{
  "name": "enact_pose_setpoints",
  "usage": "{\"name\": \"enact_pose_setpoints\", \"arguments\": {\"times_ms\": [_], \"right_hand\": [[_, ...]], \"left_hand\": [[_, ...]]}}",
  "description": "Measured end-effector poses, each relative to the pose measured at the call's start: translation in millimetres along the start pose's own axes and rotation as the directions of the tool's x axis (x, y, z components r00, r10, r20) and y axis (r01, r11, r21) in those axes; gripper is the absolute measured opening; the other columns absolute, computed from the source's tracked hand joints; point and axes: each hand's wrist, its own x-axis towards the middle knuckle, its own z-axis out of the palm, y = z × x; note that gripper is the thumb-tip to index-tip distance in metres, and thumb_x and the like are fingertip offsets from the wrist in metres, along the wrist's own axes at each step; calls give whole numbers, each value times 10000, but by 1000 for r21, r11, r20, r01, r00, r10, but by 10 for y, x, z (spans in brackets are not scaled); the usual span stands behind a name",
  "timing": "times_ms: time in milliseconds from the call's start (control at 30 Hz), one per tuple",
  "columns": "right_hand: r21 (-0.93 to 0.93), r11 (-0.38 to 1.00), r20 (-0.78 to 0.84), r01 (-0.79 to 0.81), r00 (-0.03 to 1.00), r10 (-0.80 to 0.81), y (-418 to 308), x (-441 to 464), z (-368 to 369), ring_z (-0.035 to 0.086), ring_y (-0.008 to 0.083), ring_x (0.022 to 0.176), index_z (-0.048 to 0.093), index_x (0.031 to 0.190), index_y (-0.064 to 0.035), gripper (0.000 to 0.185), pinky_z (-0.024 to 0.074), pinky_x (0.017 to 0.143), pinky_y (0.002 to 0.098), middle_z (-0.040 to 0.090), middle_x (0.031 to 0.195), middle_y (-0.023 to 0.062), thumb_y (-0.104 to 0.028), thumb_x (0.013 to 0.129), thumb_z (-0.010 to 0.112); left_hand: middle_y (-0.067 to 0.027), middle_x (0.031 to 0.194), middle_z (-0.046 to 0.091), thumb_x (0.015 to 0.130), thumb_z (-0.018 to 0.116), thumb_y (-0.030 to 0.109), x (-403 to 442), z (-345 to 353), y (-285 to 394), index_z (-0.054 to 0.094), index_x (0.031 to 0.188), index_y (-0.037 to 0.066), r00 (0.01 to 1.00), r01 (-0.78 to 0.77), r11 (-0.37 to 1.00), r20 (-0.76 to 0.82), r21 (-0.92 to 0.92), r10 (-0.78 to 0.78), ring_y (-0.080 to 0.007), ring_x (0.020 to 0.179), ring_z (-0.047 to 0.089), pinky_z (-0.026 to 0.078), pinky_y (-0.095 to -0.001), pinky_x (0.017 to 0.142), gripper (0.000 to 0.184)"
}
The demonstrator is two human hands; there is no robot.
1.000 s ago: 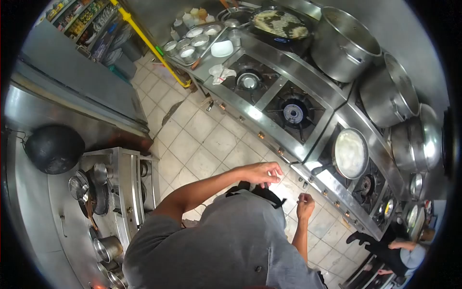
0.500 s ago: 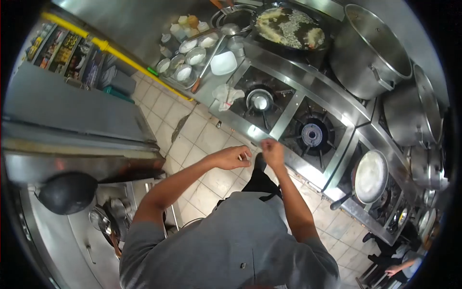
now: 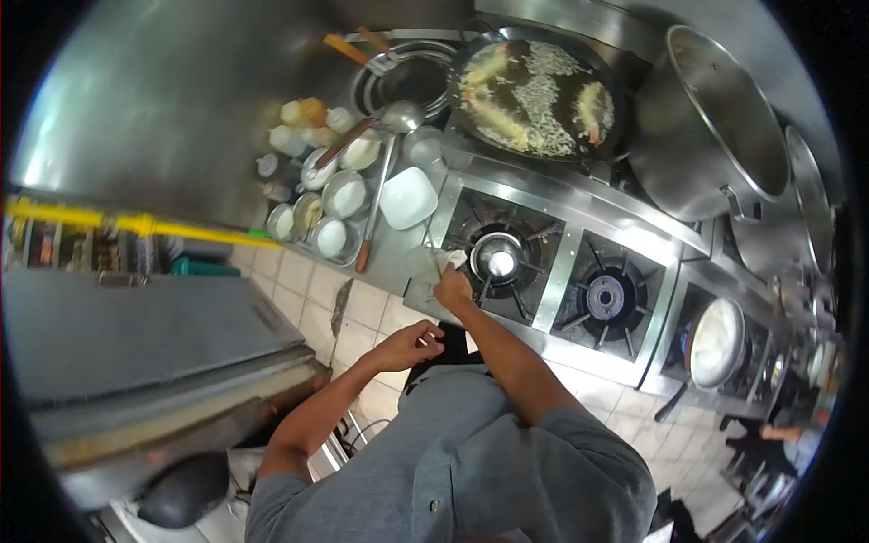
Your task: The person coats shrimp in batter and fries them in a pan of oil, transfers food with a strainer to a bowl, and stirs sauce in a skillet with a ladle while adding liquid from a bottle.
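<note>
My right hand (image 3: 454, 291) is closed on a crumpled white cloth (image 3: 450, 260) at the stove's front left edge, beside the left burner (image 3: 497, 257). In front of my body, short of the counter, my left hand (image 3: 409, 347) hangs with curled fingers apart and nothing in it. A square white dish (image 3: 408, 198) lies on the counter beyond the cloth. To its left are several metal bowls of white powder or paste (image 3: 345, 194) and a long utensil with a wooden handle (image 3: 364, 254).
A large black pan (image 3: 540, 93) holds frying pieces in oil at the back. Tall steel pots (image 3: 697, 127) stand at the back right. A frying pan (image 3: 715, 344) with pale contents sits at the right. Another person (image 3: 786, 440) is at the far right.
My right hand has moved forward and left to the counter and taken hold of the cloth. My left hand has shifted slightly down and left. The view has turned toward the counter.
</note>
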Motion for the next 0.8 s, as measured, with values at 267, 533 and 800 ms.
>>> {"name": "enact_pose_setpoints", "arguments": {"times_ms": [267,533,800], "right_hand": [[124,986,-389,113,920,-56,-362,-647,-945,695,389,750,677,906,-16,160,541,680,477,683,787,238,-152,897,593],[-228,971,-825,-76,544,-152,-1183,-1171,-3255,680,351,610,663,892,-1,158,504,541,418,660,700,214,-149,918,615],[-389,870,-889,-303,372,-268,-682,320,-4550,679,453,770,625,816,42,209,555,699,519,662,764,290,-158,863,586]], "left_hand": [[-131,993,703,904,712,368,207,-1333,-654,560,1235,32,993,-114,975,49,193,106,-225,852,677,533,-369,765,496],[-152,970,693,892,710,352,185,-1977,-1271,598,1179,9,989,113,964,64,239,-131,-244,849,693,542,-377,762,461],[-116,960,679,915,694,320,457,-2143,-1149,606,1162,10,991,-137,970,24,199,135,-205,857,668,529,-343,770,406]]}}
